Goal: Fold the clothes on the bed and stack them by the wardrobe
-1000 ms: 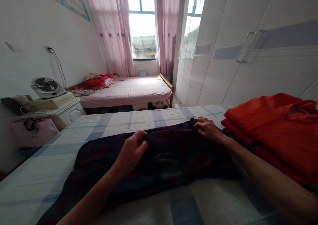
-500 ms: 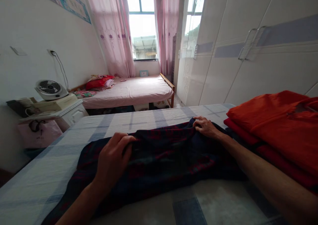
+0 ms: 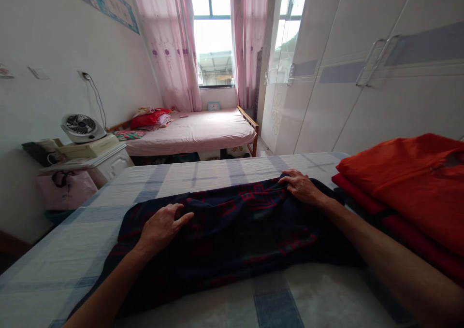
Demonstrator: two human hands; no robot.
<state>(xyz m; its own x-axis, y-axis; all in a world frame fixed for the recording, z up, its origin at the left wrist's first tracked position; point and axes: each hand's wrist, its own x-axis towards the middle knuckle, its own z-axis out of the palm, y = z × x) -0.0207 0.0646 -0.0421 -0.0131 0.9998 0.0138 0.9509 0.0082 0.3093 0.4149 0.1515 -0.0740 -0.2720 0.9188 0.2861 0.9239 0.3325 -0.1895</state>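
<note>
Cloth (image 3: 253, 236), dark navy with red line patterns, lies lengthwise across the near bed (image 3: 203, 178), in front of the person, where the broad surface supports most of its length. The right hand (image 3: 300, 185) is at the far edge, toward the right end, its fingers bent and drawn in on the fabric; it appears to pinch a bit of that edge (the thumb is partly hidden, so how firmly I cannot tell). Creases run out from those fingers, which suggests that this hand anchors the cloth. The left hand (image 3: 165, 226) rests over the left part with a modest gap between thumb and fingers, closed on nothing that I can see, probably the freer of the two and placed to steady or flatten that side. With the hands well apart, the stretch between them lies fairly flat, though soft folds cross it.

To the right sits a stack of orange and red clothes (image 3: 409, 173), likely set aside there to leave the middle of the bed for the dark piece. Whether the two touch is lost in shadow behind the right forearm.
</note>
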